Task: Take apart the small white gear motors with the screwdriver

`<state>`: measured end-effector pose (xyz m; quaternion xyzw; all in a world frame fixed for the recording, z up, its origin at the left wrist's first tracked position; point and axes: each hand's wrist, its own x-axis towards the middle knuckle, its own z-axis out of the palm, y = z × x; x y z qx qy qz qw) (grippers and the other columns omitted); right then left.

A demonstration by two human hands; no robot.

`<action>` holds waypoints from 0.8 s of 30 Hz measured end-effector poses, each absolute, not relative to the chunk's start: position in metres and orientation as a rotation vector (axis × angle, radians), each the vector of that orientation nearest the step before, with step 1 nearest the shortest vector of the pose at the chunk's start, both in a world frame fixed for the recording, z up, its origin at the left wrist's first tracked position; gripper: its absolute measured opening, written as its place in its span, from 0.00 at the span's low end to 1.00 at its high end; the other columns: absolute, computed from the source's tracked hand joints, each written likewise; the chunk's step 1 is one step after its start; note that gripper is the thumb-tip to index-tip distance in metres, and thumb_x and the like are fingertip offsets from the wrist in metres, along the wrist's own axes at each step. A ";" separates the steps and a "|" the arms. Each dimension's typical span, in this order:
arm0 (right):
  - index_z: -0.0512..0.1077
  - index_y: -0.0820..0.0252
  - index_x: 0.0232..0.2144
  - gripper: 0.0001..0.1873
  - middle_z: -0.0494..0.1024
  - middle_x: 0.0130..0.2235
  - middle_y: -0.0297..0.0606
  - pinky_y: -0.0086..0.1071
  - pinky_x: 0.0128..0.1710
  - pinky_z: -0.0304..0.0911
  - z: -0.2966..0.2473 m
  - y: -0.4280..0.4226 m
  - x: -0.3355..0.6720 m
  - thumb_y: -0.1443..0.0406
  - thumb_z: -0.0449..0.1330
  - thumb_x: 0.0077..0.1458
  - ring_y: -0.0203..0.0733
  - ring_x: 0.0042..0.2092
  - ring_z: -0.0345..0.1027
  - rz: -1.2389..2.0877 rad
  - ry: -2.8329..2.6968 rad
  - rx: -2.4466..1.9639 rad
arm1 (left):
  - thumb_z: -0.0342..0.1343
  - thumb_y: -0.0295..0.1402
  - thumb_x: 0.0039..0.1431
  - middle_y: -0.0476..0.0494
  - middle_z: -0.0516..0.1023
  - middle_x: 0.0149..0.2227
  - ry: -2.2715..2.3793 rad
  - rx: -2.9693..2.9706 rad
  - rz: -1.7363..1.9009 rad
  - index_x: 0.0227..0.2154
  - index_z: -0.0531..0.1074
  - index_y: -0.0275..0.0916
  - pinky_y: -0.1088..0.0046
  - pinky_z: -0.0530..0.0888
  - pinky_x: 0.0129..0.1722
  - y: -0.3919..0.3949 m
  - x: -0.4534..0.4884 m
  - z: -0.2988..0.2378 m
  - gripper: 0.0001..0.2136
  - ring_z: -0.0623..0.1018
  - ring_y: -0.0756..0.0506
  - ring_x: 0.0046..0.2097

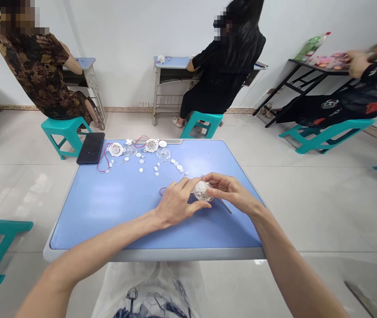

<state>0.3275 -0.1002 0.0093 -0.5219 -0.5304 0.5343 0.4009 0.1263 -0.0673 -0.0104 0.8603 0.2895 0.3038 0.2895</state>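
Both of my hands meet over the right middle of a blue desk. Between them is a small round white plastic part with a red wire trailing to its left. My left hand pinches the part's left side with curled fingers. My right hand wraps round its right side. A thin metal tool lies on the desk just under my right hand; whether that hand touches it is not clear.
Round white and clear parts, red wires and several tiny white pieces are spread along the desk's far edge. A black phone overhangs the far left corner. Three seated people, teal stools and other desks surround me.
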 end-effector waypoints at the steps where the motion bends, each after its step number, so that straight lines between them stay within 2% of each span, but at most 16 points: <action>1: 0.73 0.56 0.40 0.23 0.79 0.37 0.39 0.34 0.32 0.70 0.009 -0.101 0.327 0.51 0.70 0.46 0.42 0.35 0.73 1.353 -1.350 -1.332 | 0.63 0.49 0.56 0.41 0.76 0.47 0.783 2.300 0.804 0.57 0.66 0.41 0.62 0.74 0.47 -0.067 0.126 -0.011 0.29 0.78 0.40 0.47; 9: 0.74 0.57 0.41 0.20 0.78 0.37 0.38 0.32 0.32 0.67 0.004 -0.101 0.326 0.51 0.66 0.51 0.39 0.34 0.70 1.249 -1.481 -1.375 | 0.68 0.41 0.53 0.43 0.78 0.47 0.823 2.264 0.754 0.54 0.68 0.41 0.63 0.73 0.48 -0.064 0.126 -0.015 0.27 0.78 0.40 0.47; 12: 0.75 0.57 0.42 0.21 0.79 0.38 0.38 0.33 0.31 0.68 0.002 -0.099 0.326 0.49 0.65 0.52 0.41 0.34 0.71 1.250 -1.507 -1.382 | 0.68 0.39 0.52 0.43 0.78 0.46 0.830 2.217 0.755 0.52 0.69 0.40 0.64 0.73 0.47 -0.062 0.126 -0.015 0.25 0.78 0.41 0.46; 18: 0.77 0.56 0.42 0.20 0.80 0.44 0.41 0.41 0.43 0.72 0.010 -0.096 0.325 0.50 0.64 0.52 0.48 0.42 0.74 1.154 -1.656 -1.384 | 0.67 0.38 0.53 0.43 0.79 0.46 0.846 2.159 0.730 0.51 0.70 0.41 0.63 0.73 0.47 -0.062 0.126 -0.012 0.24 0.78 0.41 0.46; 24: 0.76 0.55 0.45 0.24 0.80 0.44 0.41 0.43 0.44 0.74 0.018 -0.091 0.328 0.53 0.69 0.47 0.47 0.41 0.74 1.169 -1.765 -1.365 | 0.67 0.37 0.53 0.43 0.79 0.46 0.880 2.095 0.704 0.52 0.71 0.42 0.63 0.73 0.47 -0.061 0.124 -0.012 0.23 0.77 0.41 0.46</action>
